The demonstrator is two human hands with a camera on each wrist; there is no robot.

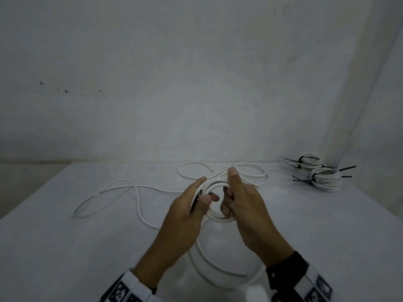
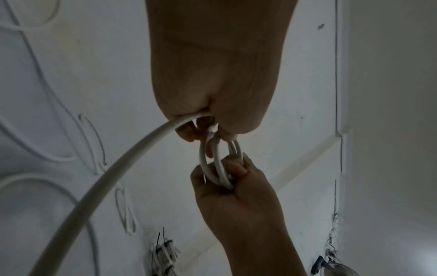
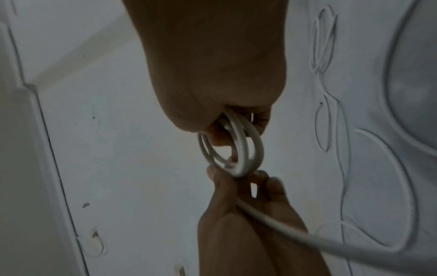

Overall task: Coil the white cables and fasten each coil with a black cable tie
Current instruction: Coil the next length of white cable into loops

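While both hands hold it up above the white worktop (image 1: 65, 247), a small coil of round white plastic cable (image 1: 214, 215) hangs between them. Fingers of the left hand (image 1: 189, 211) curl round the coil's left side, with something thin and black tucked against the palm. Curled fingers of the right hand (image 1: 242, 201) grip its right side, thumb raised. Loose white cable (image 1: 122, 188) trails across the worktop. Two finished white coils bound with black cable ties (image 1: 318, 173) sit far right, near the wall.
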